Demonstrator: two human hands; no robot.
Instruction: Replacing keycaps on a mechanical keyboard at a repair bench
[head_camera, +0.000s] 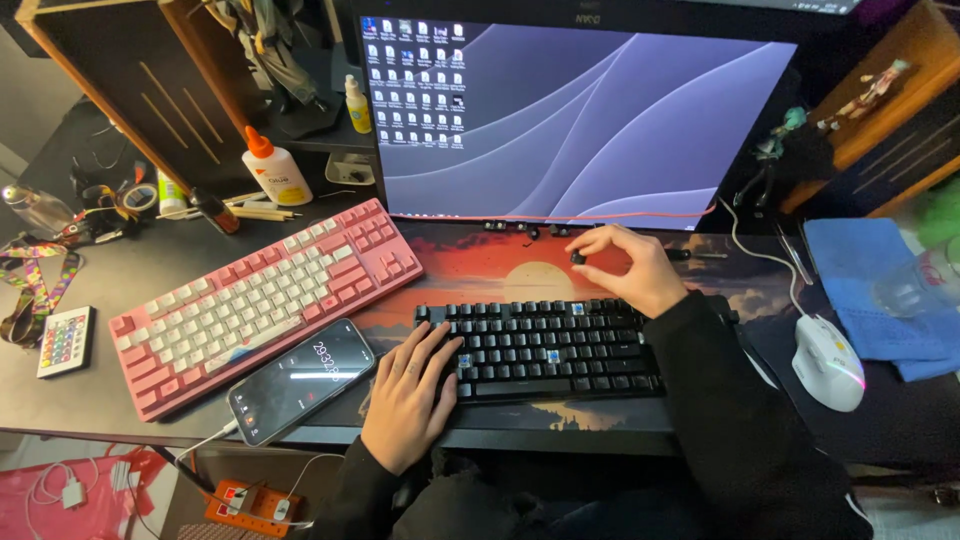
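Black mechanical keyboard (560, 350) lies on sunset-print desk mat (480, 262), a few keycaps off showing blue switches. Left hand (408, 395) rests flat, fingers open, on keyboard's left edge, holding nothing. Right hand (632, 268) hovers above keyboard's top edge, fingertips pinched on small black keycap (577, 257). Pink-and-white keyboard (255, 300) and dark smartphone (300, 380) lie to the left.

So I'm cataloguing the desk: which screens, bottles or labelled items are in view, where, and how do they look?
Monitor: back centre, wide, purple wave wallpaper, icon grid at left.
Phone: beside the left hand, black, lit screen.
Glue bottle: behind the pink keyboard, white, orange cap.
Small bottle: left of the monitor, yellow label, white cap.
Remote: far left, white, coloured buttons.
Right hand: pinches a dark keycap.
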